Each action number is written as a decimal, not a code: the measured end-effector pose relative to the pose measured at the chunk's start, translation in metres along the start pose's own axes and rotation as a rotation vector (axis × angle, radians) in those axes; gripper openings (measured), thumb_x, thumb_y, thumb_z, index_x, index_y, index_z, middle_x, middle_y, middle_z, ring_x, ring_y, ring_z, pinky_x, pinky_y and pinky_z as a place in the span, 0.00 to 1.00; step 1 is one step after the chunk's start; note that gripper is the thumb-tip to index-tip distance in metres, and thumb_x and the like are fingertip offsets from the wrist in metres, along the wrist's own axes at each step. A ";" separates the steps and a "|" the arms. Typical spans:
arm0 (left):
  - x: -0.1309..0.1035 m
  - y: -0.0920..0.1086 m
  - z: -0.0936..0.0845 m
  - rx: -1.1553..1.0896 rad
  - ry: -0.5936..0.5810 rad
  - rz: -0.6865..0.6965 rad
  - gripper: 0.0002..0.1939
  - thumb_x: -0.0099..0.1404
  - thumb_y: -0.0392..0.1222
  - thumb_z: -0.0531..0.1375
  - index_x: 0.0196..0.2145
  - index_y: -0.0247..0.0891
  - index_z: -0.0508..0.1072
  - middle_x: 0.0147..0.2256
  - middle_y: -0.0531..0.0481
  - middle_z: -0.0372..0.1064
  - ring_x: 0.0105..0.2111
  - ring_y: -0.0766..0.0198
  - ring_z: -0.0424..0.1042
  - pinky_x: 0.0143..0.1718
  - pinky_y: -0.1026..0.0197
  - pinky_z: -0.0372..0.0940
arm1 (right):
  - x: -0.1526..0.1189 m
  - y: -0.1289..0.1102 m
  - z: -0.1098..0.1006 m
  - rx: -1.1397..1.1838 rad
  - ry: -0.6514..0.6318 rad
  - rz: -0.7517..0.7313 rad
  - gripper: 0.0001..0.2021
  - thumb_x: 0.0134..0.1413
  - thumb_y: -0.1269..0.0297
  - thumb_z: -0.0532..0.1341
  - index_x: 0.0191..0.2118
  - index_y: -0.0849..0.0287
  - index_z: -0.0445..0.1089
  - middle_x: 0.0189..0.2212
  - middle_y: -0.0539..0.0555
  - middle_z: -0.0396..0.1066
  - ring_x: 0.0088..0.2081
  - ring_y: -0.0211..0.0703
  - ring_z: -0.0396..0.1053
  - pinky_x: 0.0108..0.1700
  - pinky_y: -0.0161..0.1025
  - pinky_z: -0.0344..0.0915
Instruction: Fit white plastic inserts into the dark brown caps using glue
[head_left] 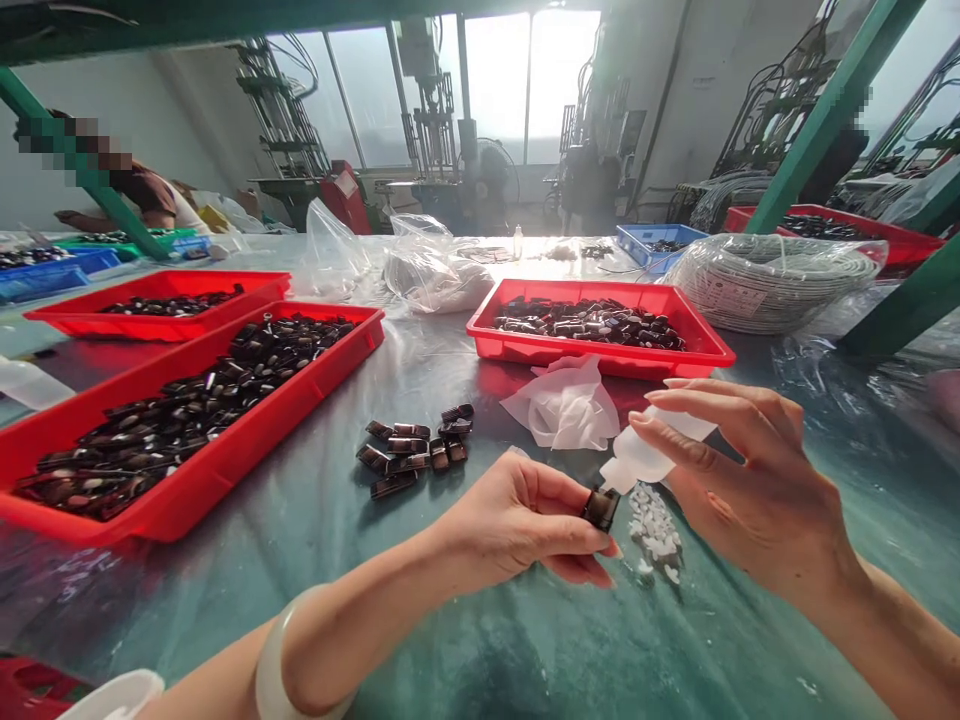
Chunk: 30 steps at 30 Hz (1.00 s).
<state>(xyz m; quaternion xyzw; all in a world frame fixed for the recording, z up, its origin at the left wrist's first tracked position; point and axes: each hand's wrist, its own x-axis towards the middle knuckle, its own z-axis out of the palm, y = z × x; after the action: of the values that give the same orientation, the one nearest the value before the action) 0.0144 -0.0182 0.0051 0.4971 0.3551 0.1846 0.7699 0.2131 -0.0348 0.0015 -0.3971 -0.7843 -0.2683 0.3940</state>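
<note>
Between the thumb and fingers of my left hand (517, 515) is a small dark plastic part (600, 509). My right hand (757, 480) grips a translucent white squeeze bottle (652, 445), tilted so its nozzle meets or nearly meets the top of the part; I cannot tell whether they touch. Just below the bottle lies a small heap of white pieces (655, 525) on the table. A crumpled white tissue (566, 405) rests behind the bottle. Left of my hands, a loose group of similar dark parts (416, 450) lies on the green tabletop (480, 640).
Red trays of dark parts stand at left (202, 500), far left (67, 325) and behind my hands (600, 362). A wrapped cable coil (772, 285) sits back right, near a green post (832, 120). Clear plastic bags (427, 265) lie behind. Another person (150, 195) is at far left.
</note>
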 end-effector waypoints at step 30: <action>-0.005 -0.001 -0.003 0.030 -0.030 -0.020 0.09 0.51 0.37 0.64 0.30 0.30 0.77 0.29 0.44 0.75 0.26 0.64 0.74 0.27 0.69 0.67 | -0.002 0.005 -0.003 0.115 -0.013 -0.053 0.19 0.48 0.81 0.59 0.43 0.51 0.67 0.40 0.54 0.70 0.44 0.51 0.67 0.43 0.52 0.64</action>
<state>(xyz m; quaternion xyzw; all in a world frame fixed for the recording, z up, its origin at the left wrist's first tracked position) 0.0091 -0.0202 0.0056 0.5078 0.3513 0.1642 0.7692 0.2191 -0.0357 0.0020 -0.3547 -0.8112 -0.2305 0.4037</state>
